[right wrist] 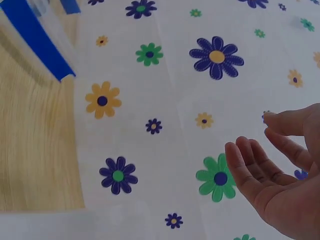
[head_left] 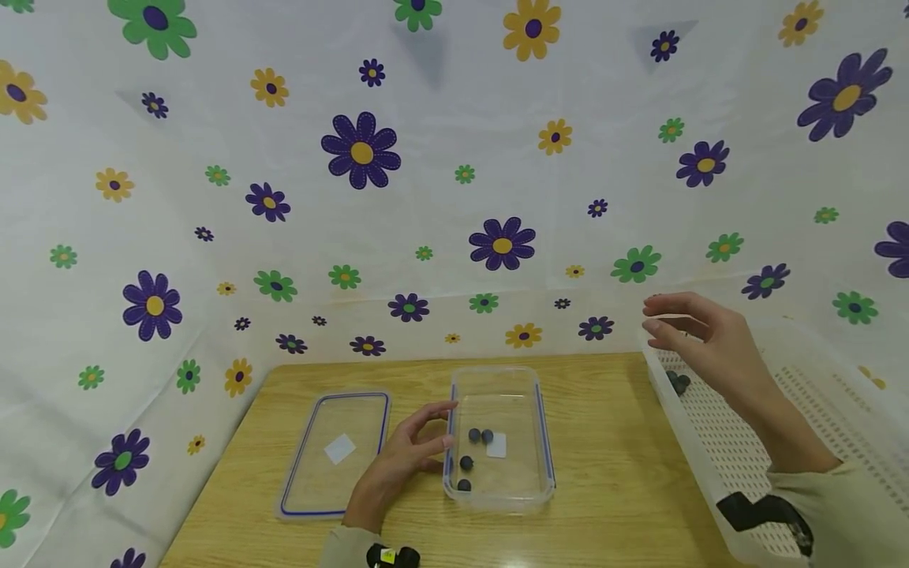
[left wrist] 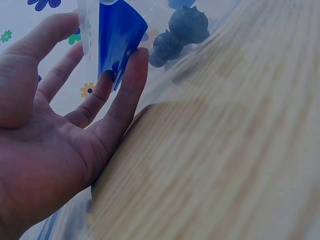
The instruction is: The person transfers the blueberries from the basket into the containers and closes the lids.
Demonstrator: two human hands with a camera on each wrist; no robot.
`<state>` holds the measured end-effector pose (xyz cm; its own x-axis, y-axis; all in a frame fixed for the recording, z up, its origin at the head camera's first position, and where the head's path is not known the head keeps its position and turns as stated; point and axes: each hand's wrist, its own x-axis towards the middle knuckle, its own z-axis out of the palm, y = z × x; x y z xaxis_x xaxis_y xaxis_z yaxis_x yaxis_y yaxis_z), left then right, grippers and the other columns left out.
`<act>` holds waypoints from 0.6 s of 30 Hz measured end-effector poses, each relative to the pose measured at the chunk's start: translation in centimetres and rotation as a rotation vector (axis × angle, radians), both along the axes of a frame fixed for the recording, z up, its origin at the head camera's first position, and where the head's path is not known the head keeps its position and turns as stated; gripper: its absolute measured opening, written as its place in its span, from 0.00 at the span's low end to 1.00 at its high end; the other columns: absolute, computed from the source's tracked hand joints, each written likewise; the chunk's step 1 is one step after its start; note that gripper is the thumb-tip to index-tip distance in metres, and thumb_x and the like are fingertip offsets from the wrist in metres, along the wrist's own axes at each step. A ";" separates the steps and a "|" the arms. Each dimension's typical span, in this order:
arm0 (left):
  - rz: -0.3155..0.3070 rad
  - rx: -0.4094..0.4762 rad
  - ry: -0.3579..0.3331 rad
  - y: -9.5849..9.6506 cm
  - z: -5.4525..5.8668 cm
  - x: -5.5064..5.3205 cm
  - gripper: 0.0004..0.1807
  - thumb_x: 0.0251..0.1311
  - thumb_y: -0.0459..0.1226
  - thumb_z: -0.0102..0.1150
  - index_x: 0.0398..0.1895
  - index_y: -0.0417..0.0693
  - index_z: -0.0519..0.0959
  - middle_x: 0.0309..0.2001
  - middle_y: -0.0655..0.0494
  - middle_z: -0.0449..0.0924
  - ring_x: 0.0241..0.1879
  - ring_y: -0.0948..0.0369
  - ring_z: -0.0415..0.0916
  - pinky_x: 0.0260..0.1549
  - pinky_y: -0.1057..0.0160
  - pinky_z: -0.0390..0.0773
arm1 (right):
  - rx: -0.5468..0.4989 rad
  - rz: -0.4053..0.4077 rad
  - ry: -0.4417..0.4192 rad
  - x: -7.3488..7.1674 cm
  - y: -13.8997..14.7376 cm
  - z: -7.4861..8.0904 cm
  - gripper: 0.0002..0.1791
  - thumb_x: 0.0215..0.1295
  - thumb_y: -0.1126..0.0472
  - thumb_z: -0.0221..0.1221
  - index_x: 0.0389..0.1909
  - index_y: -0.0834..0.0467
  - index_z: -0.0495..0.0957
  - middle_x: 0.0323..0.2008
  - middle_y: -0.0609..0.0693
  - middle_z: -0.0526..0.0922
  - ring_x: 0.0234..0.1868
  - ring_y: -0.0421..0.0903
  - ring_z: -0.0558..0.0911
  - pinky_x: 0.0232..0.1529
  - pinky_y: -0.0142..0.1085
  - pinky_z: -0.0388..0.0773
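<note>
A clear plastic container [head_left: 507, 493] with blue clips stands on the table, several blueberries [head_left: 465, 463] lying inside toward its left half. Against its left wall rests my left hand [head_left: 405, 454], fingers spread and lightly bent. The left wrist view shows these fingertips touching a hanging blue clip [left wrist: 117, 37], with blueberries [left wrist: 189, 25] behind the clear wall. My right hand [head_left: 717, 347] is raised over the left side of a white perforated basket [head_left: 724, 422]. Its fingers are loosely curved, with a gap between thumb and fingers and nothing held. Blueberries [head_left: 678, 383] lie in the basket below it.
Left of the container, a clear lid [head_left: 312, 457] with a blue seal and a white label lies flat on the wooden table [head_left: 604, 457]. A white sheet printed with flowers [head_left: 426, 213] hangs behind the table and along its left side.
</note>
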<state>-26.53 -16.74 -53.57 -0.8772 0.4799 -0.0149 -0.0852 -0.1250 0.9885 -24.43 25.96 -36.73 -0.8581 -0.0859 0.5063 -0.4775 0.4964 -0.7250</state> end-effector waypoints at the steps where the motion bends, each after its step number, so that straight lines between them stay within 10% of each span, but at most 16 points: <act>1: 0.000 -0.001 0.000 0.0 0.0 0.0 0.35 0.70 0.33 0.63 0.78 0.43 0.62 0.71 0.34 0.56 0.58 0.44 0.77 0.47 0.45 0.85 | -0.002 0.000 -0.005 -0.3 0.5 -0.3 0.19 0.73 0.65 0.61 0.63 0.65 0.75 0.54 0.45 0.80 0.47 0.25 0.81 0.43 0.22 0.81; 10: 0.004 -0.009 -0.007 0.0 0.0 0.0 0.35 0.70 0.34 0.64 0.78 0.45 0.63 0.70 0.36 0.57 0.59 0.43 0.76 0.47 0.44 0.85 | 0.026 -0.050 -0.095 -1.8 4.4 -2.4 0.22 0.76 0.60 0.60 0.63 0.68 0.73 0.50 0.39 0.78 0.42 0.24 0.82 0.39 0.21 0.81; 18: 0.003 -0.006 -0.005 -0.1 -0.2 -0.1 0.35 0.70 0.34 0.64 0.78 0.45 0.63 0.70 0.36 0.58 0.58 0.44 0.77 0.47 0.44 0.85 | 0.071 -0.072 -0.211 -3.3 6.6 -5.1 0.25 0.77 0.59 0.57 0.64 0.74 0.70 0.57 0.75 0.75 0.40 0.19 0.76 0.36 0.25 0.83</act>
